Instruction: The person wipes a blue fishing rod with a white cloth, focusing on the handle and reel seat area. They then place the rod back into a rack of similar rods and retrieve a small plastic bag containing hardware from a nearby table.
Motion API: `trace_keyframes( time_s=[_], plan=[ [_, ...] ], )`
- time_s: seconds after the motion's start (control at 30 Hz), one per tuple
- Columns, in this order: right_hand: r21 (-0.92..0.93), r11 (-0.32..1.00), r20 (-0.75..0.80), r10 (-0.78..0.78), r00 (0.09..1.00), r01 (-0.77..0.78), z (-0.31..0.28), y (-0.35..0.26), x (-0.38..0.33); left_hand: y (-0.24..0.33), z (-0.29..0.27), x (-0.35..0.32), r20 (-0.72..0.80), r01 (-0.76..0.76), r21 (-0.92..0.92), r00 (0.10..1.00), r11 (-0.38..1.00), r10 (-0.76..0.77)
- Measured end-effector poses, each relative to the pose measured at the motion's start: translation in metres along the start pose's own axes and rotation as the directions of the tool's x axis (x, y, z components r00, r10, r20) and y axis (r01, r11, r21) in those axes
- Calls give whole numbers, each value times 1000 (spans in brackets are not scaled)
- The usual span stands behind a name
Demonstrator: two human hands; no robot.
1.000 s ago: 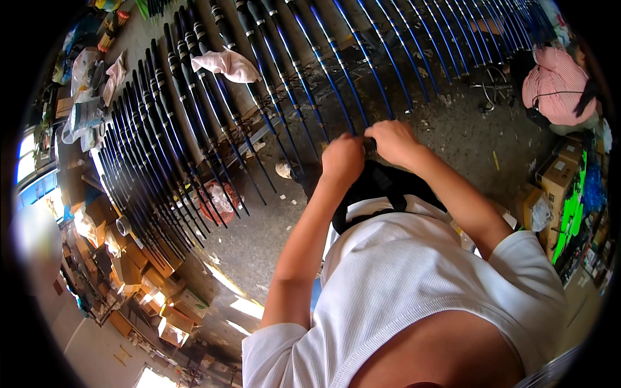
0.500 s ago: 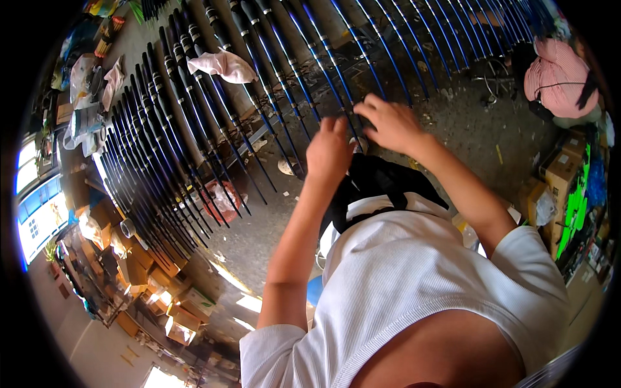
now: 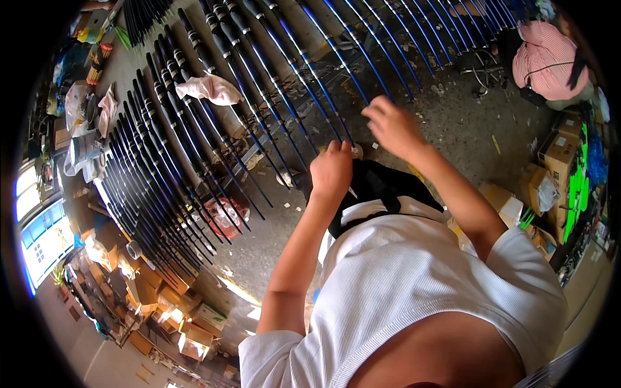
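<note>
My left hand (image 3: 332, 171) is in front of my lap with its fingers curled closed; whatever it may hold is hidden beneath it. Blue fishing rod blanks (image 3: 315, 90) reach down toward its knuckles, and I cannot tell if it touches one. To its right and a little farther out, my right hand (image 3: 396, 129) has its fingers bent inward, the tips slightly smeared. What is between them does not show. The lower end of another blue rod (image 3: 358, 83) comes near those fingertips. A pink cloth (image 3: 210, 88) lies across several rods at the left.
Dark rods with black grips (image 3: 145, 123) fan out at left above a red basin (image 3: 226, 216). Cardboard boxes (image 3: 145, 284) pile up at lower left, and more boxes (image 3: 561, 152) stand at right. A person in a pink striped top (image 3: 548, 61) sits at upper right.
My left hand has drawn back toward my body and its fingers have curled in. The right hand has shifted slightly away from it, widening the gap. The view has tilted a little.
</note>
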State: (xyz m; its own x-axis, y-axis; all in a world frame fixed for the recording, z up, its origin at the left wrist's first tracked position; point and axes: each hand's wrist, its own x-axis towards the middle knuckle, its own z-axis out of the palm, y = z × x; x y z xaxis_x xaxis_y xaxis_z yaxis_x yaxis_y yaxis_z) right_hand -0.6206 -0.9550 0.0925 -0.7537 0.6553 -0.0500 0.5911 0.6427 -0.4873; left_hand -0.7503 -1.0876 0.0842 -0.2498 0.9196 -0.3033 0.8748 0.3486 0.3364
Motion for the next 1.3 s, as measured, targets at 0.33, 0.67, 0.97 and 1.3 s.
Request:
trace_keyframes(
  time_s=[0.33, 0.67, 0.97, 1.3],
  plan=[
    [-186, 977, 261, 154, 953, -107, -18, 46, 17, 46, 11, 73, -55, -92, -353, 995, 931, 78],
    [-62, 998, 136, 25, 990, -17, -13, 68, 67, 37, -2, 106, -107, -62, -394, 994, 917, 21],
    [-37, 993, 259, 116, 959, -110, -48, 35, 21, 35, -19, 70, -35, -25, -299, 999, 954, 15],
    [-58, 995, 196, 93, 976, -83, 4, 60, 3, 45, 37, 82, -180, -191, 147, 960, 971, 216]
  ],
)
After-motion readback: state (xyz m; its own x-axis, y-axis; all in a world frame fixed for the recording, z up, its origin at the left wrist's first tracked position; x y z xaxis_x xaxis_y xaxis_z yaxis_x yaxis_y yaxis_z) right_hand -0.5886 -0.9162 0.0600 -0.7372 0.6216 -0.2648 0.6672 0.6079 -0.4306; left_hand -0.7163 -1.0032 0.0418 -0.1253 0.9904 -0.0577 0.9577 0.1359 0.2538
